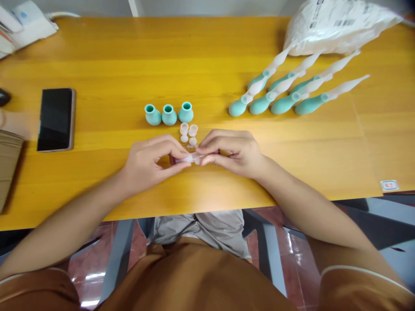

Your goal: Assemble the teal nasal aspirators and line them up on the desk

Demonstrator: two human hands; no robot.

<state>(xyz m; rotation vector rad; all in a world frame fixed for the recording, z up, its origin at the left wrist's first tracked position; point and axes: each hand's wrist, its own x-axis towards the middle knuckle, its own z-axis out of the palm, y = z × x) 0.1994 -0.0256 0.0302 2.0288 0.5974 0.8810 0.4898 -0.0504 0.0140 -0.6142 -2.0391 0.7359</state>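
Near the table's front edge, my left hand (147, 160) pinches one end of a small translucent plastic nozzle (190, 158) between thumb and fingers. The thumb and fingers of my right hand (238, 151) are closed on its other end, so the piece lies level between both hands; the fingertips partly hide it. Just beyond are small translucent cup-shaped plastic parts (193, 130), with white round pieces (192, 141) and several tiny ones beside my right fingertips. Three teal rubber bulbs (169, 115) stand behind these, mouths up.
Several teal bulb syringes (285, 104) with translucent nozzles stand in rows at the right. A white plastic parcel (340, 28) lies behind them. To the left are a phone (55, 119) and a cardboard box (9, 162). A small label (389, 185) sits near the front right edge.
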